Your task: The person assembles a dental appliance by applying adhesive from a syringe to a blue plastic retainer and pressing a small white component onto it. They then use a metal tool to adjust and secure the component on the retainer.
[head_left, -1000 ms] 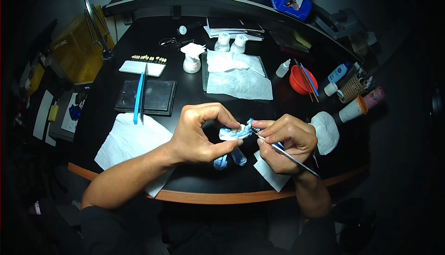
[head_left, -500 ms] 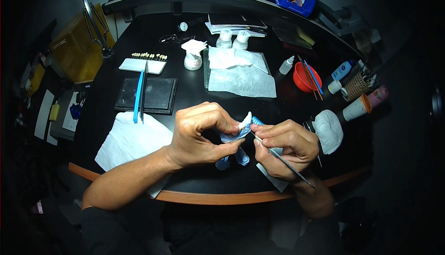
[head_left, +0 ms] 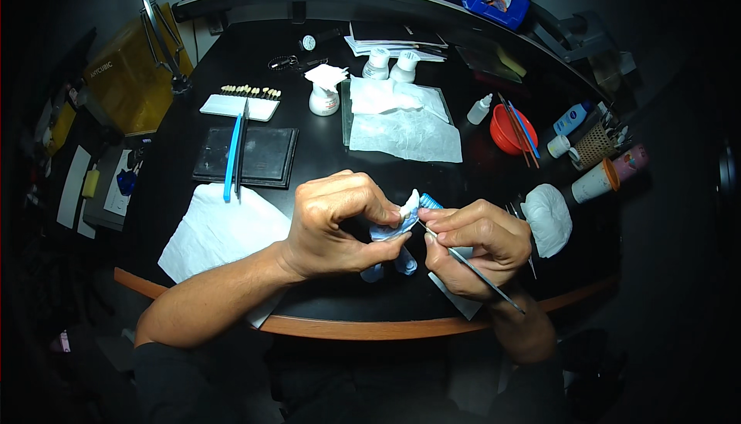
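Pinched between the thumb and fingers of my left hand [head_left: 340, 219] is a small blue dental model [head_left: 390, 232] with a white tooth-shaped part [head_left: 411, 206] rising from it. My right hand [head_left: 480, 243] grips a slim metal dental instrument [head_left: 484, 279] like a pen. The instrument's thin tip meets or nearly meets the model's right side; actual contact is too small to tell. Below the model, more blue pieces [head_left: 405, 262] lie on the black desk, partly hidden by my left hand. Behind my right fingertips shows a bright blue ribbed object [head_left: 429, 202].
A white cloth [head_left: 224, 227] lies left, below a black slab [head_left: 245, 157] bearing long blue and dark tools. Tissue covers a glass plate [head_left: 401, 127] ahead. Bottles [head_left: 404, 67], a red bowl [head_left: 510, 131], a cup [head_left: 593, 182] and crumpled tissue [head_left: 546, 220] stand farther off and right.
Both hands keep their grips and almost the same pose. The whole view has shifted very slightly.
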### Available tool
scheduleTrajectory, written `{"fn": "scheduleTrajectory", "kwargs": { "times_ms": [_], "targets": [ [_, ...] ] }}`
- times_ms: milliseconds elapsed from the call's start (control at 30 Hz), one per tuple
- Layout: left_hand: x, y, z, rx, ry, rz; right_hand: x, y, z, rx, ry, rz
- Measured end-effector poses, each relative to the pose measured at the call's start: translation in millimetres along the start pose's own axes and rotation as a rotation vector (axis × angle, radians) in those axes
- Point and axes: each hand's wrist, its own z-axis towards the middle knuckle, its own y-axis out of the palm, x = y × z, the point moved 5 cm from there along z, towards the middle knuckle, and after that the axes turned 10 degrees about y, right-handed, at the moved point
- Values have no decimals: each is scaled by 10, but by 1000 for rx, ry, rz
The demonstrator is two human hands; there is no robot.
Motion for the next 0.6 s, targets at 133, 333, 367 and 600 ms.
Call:
{"fn": "scheduleTrajectory", "kwargs": {
  "times_ms": [133, 333, 367, 600],
  "targets": [
    [3, -3, 8, 2, 12, -2, -24, 5, 12, -36, -12, 1],
    [-2, -16, 0, 5, 0, -19, -22, 3, 3, -31, -11, 0],
    [-3, -31, 6, 5, 1, -19, -22, 2, 5, -31, -11, 0],
    [-7, -28, 46, -36, 1, -77, 5, -33, 20, 21, -23, 15]
  ]
}}
